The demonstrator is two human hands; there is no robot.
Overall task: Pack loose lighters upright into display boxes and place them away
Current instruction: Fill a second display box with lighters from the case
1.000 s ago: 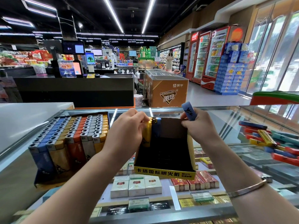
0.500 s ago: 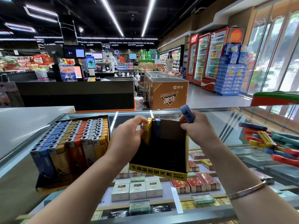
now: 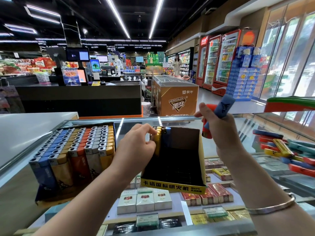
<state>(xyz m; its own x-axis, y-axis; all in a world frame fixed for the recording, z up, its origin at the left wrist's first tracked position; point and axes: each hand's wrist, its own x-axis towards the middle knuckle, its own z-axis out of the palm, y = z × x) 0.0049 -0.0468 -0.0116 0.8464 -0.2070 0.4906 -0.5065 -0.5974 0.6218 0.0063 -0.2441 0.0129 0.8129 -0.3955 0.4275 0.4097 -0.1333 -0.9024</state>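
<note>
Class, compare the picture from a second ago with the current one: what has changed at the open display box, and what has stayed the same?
The right hand has lifted up and away from the box; a red lighter now shows in its grip beside the blue lighter. The box's far end has tipped up. The left hand still steadies the yellow lighters in the box's far left corner. The full box and loose lighters have not moved.

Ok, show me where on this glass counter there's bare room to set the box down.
Bare glass lies beyond the full display box and the open box, up to the counter's far edge. The white counter at left is bare. It is crowded at right, where loose lighters pile.
</note>
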